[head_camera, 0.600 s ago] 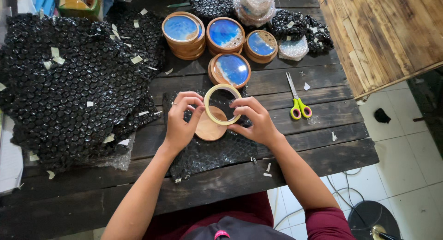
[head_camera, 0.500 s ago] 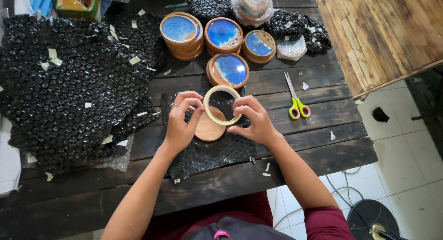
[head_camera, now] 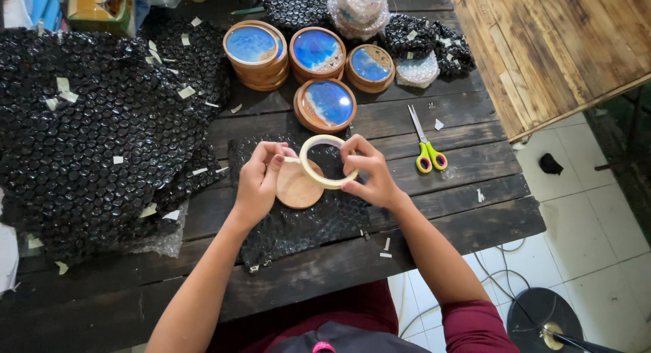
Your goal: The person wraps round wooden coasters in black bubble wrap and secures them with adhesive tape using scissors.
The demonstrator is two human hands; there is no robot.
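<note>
Little has been shifted since the earlier frames: the tape roll (head_camera: 329, 162) is kept raised between both hands over the same spot, and the left thumb and forefinger have been drawn slightly closer to its rim. The roll, a pale ring of tape, is held by the right hand (head_camera: 369, 177) in a closed grip, with fingers at its 3 o'clock edge and the thumb beneath. By the left hand (head_camera: 258, 180) the roll's 9 o'clock edge is pinched, apparently at the loose tape end, though this is too small to be told for certain.

Directly beneath the roll, a round wooden disc (head_camera: 297, 187) is laid on a sheet of black bubble wrap (head_camera: 298, 221), which is spread on the dark plank desk (head_camera: 447, 197). At 12 o'clock from the hands, a wooden coaster with a blue centre (head_camera: 325, 105) is set close by, and three further stacks of blue-centred coasters (head_camera: 315, 53) are ranged beyond it. At 2 o'clock, scissors with yellow and pink handles (head_camera: 426, 146) are laid flat, well apart from the right hand. A large heap of black bubble wrap (head_camera: 95, 136), dotted with small tape scraps, is piled at 9 to 10 o'clock. Wrapped bundles (head_camera: 358, 6) are seen at the far edge.
</note>
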